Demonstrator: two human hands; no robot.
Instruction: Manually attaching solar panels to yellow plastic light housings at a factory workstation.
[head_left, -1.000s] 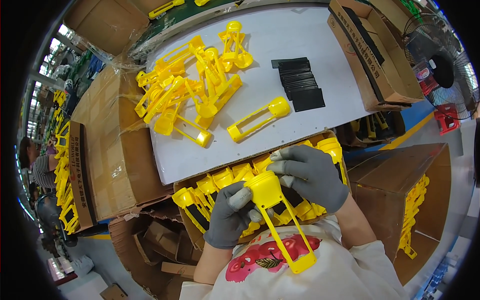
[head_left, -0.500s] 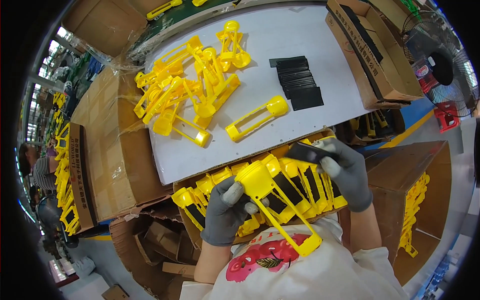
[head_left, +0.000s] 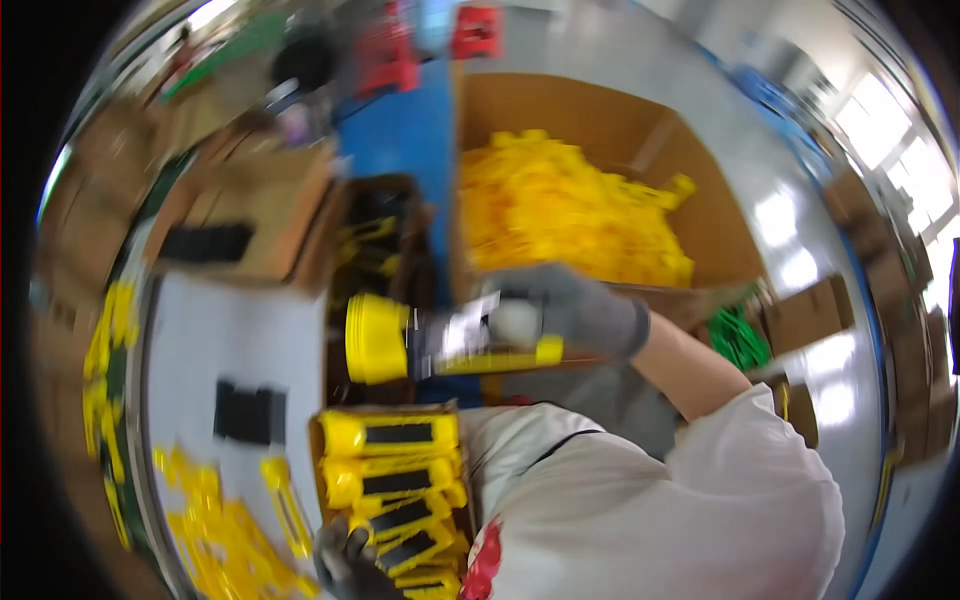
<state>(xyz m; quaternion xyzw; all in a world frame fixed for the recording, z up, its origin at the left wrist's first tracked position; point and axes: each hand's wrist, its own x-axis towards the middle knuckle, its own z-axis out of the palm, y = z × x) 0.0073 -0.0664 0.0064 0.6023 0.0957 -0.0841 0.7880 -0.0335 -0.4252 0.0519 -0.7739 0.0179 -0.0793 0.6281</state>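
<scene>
My right hand [head_left: 570, 312], in a grey glove, is raised over the gap beside the table and is closed round a yellow plastic frame [head_left: 375, 340]. The frame has a wide rounded end pointing left; a dark panel shows along its middle, smeared by motion. My left hand [head_left: 350, 565], also gloved, is low at the near edge of a carton [head_left: 316, 440] packed with yellow frames that hold black panels [head_left: 400, 482]. Its fingers look apart, with nothing seen in them. Loose yellow frames [head_left: 215, 525] and a stack of black panels [head_left: 250, 412] lie on the white table [head_left: 185, 350].
A large carton [head_left: 700, 150] heaped with yellow parts [head_left: 570, 205] stands beyond my right hand. Another carton [head_left: 265, 195] with black pieces sits at the table's end. Green cord [head_left: 738, 338] lies near boxes on the right. A red stool [head_left: 476, 32] stands far off.
The view has swung to the right. The yellow frame, earlier in my left hand, is now in my right hand, held out away from the packed carton. My left hand has let it go.
</scene>
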